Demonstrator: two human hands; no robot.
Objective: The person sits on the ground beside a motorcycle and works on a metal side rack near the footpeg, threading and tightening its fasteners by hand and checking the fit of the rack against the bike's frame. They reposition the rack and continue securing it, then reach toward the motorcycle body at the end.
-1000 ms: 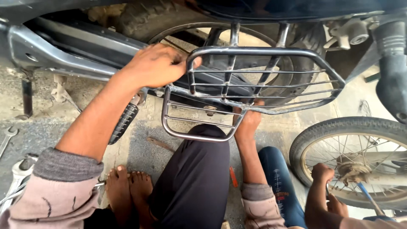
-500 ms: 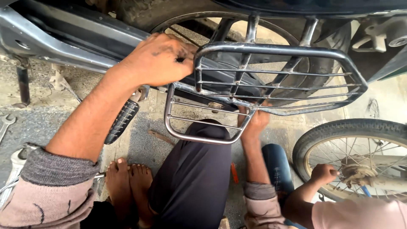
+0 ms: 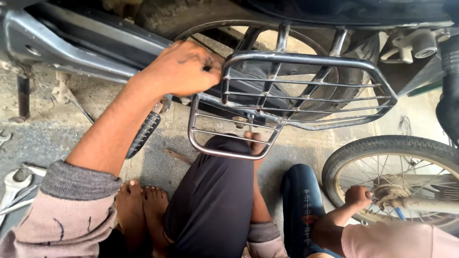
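- Head view, looking down past bent knees at a motorcycle's rear.
- Left hand [image 3: 184, 69] fisted over the upper left corner of the grey metal side rack [image 3: 306, 91], fingers curled tight on the bar.
- Right hand [image 3: 255, 142] reaching up beneath the rack's lower loop, fingertips touching the underside; grip mostly hidden behind the black-trousered knee [image 3: 215, 191], so wide or narrow cannot tell.
- Rack bolted beside the motorcycle's rear wheel [image 3: 267, 43], tilted outward toward the camera.
- Black footpeg [image 3: 143, 134] hanging just left of the rack.
- Bare feet [image 3: 141, 210] flat on the concrete floor [image 3: 158, 162].
- Spanners [image 3: 14, 184] lying at far left.
- Another person's hand [image 3: 359, 197] at the hub of a bicycle wheel [image 3: 392, 181], lower right.
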